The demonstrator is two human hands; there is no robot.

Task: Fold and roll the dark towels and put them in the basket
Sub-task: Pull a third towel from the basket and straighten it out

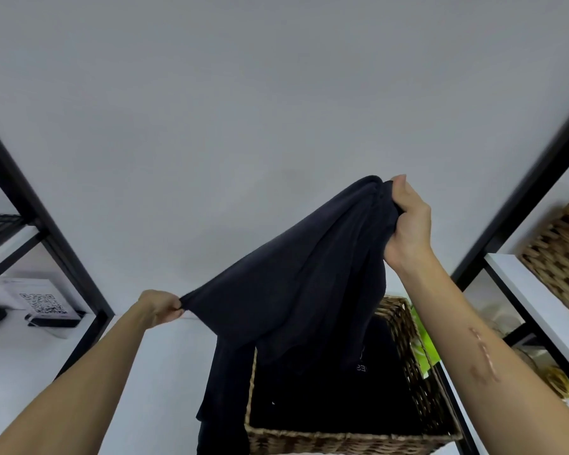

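While the dark towel (289,290) hangs in the air above the wicker basket (342,440), its held edge slants from the low left hand (160,308), which pinches one corner, up to the raised right hand (408,221), whose fingers curl round the bunched opposite end. The loose remainder drapes down between them, past the basket's left rim, so levelling that edge probably comes first.
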